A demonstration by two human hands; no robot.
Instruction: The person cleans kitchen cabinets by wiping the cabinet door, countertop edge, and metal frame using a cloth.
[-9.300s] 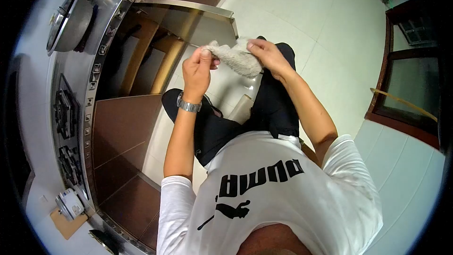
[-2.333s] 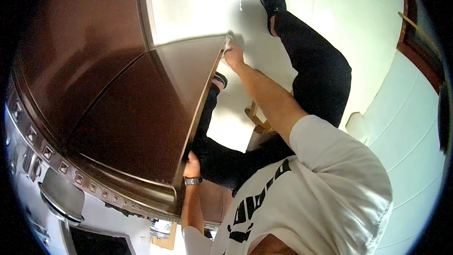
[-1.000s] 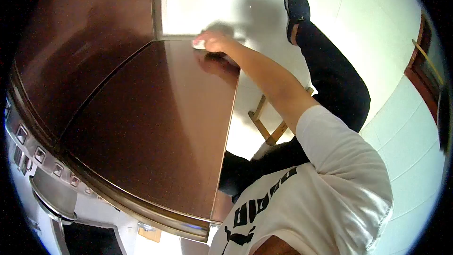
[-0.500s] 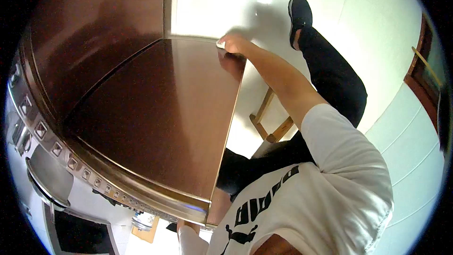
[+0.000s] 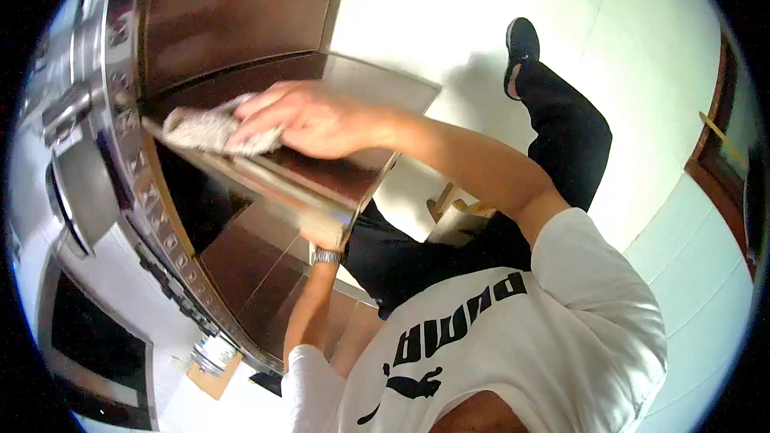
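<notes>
My right hand [image 5: 309, 120] is closed on a crumpled, light speckled cloth [image 5: 212, 130], which lies against the top edge of an open brown cabinet door [image 5: 325, 178]. Pale metal-like trim runs along that edge. My left hand [image 5: 325, 230], with a metal watch [image 5: 326, 256] on its wrist, grips the door at its near corner. Its fingers are partly hidden behind the door and blurred. Between the door and the cabinet front a dark opening [image 5: 196, 192] shows.
A second brown panel [image 5: 241, 12] stands beyond the door. Along the counter edge runs a studded strip [image 5: 148, 192], with a metal pan [image 5: 88, 192] above it. A wooden stool [image 5: 441, 202] is near my legs. My shoe [image 5: 521, 40] rests on the pale floor.
My right hand with the cloth has moved from the door's far corner leftward to its trimmed edge. The door has swung away from the counter front, and my left hand has come into view at it.
</notes>
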